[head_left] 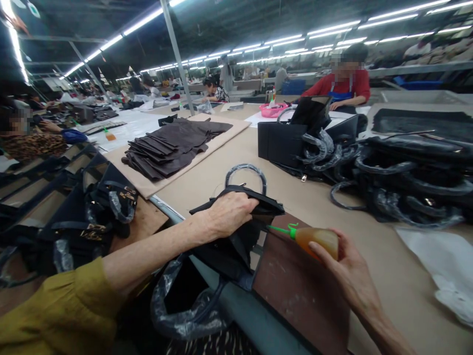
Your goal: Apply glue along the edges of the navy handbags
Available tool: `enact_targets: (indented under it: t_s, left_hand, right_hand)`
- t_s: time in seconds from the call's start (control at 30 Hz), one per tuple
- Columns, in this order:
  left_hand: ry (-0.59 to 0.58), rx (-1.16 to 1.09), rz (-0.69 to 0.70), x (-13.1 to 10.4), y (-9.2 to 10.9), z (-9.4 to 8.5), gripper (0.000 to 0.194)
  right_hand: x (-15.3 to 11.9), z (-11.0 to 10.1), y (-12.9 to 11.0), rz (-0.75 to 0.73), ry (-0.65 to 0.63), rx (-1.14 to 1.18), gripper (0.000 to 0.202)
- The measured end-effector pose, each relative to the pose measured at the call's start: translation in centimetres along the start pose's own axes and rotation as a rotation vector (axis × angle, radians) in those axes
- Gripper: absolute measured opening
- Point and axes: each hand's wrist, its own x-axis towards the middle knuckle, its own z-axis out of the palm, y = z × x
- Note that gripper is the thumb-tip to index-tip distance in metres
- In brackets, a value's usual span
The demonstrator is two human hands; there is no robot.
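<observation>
My left hand (234,213) is closed on the upper edge of a black handbag (221,254) at the table's near edge. One plastic-wrapped handle (246,170) of the bag stands up behind the hand, and another wrapped handle (166,301) hangs toward me. In my right hand (349,261) is a squeeze bottle (318,240) of amber liquid with a thin green nozzle. The nozzle tip points left, close to the bag's edge just right of my left hand; whether it touches cannot be made out. A brown panel (299,291) lies beneath the bottle.
A stack of dark brown pieces (177,145) lies on a board ahead. Black handbags (414,172) with wrapped handles pile up at right, more bags (99,212) at left. A person in red (343,84) sits across the table, near a pink basket (272,110). White sheeting (439,261) lies at right.
</observation>
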Motion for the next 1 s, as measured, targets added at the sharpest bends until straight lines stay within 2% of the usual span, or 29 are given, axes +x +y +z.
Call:
enact_targets:
  t_s: [0.07,0.17,0.4,0.6,0.73,1.0]
  left_hand:
    - [0.011,-0.034,0.003,-0.3,0.0,0.5,0.02]
    - [0.014,-0.088,-0.005,-0.8,0.1,1.0,0.025]
    - [0.017,-0.149,-0.003,-1.6,0.4,1.7,0.035]
    - [0.024,-0.144,-0.03,-2.2,0.6,1.9,0.026]
    - [0.026,-0.142,-0.023,-2.5,0.6,2.1,0.03]
    - [0.059,-0.142,0.0,-3.2,0.6,2.7,0.032]
  right_hand:
    - [0.3,0.3,-0.3,0.038,-0.03,-0.008,0.073]
    - [0.4,0.5,-0.6,0.014,-0.048,-0.051,0.07]
    - [0.1,0.3,0.1,0.058,-0.077,-0.073,0.074]
    - [0.0,0.3,0.4,0.041,-0.073,-0.076,0.073]
    - [-0.7,0.1,0.0,0.053,-0.076,-0.095,0.076]
    - [-2.7,-0.6,0.1,0.073,-0.169,-0.123,0.07]
